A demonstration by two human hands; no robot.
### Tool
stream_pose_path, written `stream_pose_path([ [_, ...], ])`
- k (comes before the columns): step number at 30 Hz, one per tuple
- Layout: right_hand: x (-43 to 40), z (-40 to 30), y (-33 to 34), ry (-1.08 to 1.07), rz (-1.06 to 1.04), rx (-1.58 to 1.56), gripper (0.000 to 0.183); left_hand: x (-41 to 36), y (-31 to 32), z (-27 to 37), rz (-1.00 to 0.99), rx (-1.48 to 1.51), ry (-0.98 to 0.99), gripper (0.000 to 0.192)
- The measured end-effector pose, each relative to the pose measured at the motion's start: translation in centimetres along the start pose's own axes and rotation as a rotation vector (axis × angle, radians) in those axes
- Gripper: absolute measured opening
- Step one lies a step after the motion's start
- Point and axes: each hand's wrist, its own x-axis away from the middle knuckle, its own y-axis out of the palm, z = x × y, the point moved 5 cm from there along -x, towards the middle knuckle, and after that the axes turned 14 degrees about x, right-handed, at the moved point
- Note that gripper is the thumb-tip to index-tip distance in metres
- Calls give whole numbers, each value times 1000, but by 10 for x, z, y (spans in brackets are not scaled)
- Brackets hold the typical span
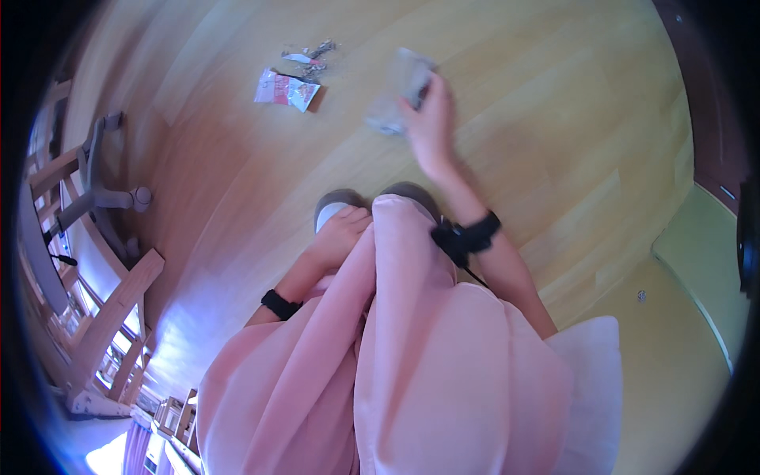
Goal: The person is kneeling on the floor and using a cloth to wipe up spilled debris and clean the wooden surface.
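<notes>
On the wooden floor, my right hand [432, 124] grips a pale, crumpled cloth or wipe [404, 89], blurred by motion; its exact kind cannot be told. To the left of it lies an open snack-like plastic packet [287, 90] in white and pink. Just above the packet is a small heap of grey-brown debris [314, 70] with a torn wrapper piece [301, 58] in it. My left hand [346, 233] rests on the pink garment [427, 332] at my knee, close to my shoes, its fingers loosely bent. Both wrists wear black bands.
A swivel chair base with casters [107, 196] and a wooden furniture frame [116, 314] stand at the left. Dark brown furniture [706, 107] and a pale green panel or mat [694, 255] edge the right side. A small round metal-looking piece [642, 295] is on the floor at the right.
</notes>
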Motion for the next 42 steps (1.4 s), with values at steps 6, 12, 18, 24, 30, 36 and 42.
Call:
stream_pose_path([
  [6, -33, -32, 40, 155, -74, -416, 53, -7, -1, 5, 11, 28, 7, 21],
  [12, -5, 28, -24, 337, -117, -773, 63, -3, -6, 6, 19, 11, 0, 18],
  [18, 28, 52, -24, 356, -124, -540, 56, -5, -5, 4, -15, 1, 12, 18],
  [24, -20, -4, 37, 91, -77, -499, 40, -13, -6, 9, 4, 43, 32, 21],
  [30, -85, -34, 3, 40, -75, -446, 18, -8, -10, 10, 2, 30, 7, 17],
  [36, -109, -55, 35, -536, -16, 277, 26, -3, -3, 3, 6, 31, 16, 12],
  [42, -117, -42, 35, -505, 43, 382, 27, -4, -6, 0, 42, 67, 37, 13],
])
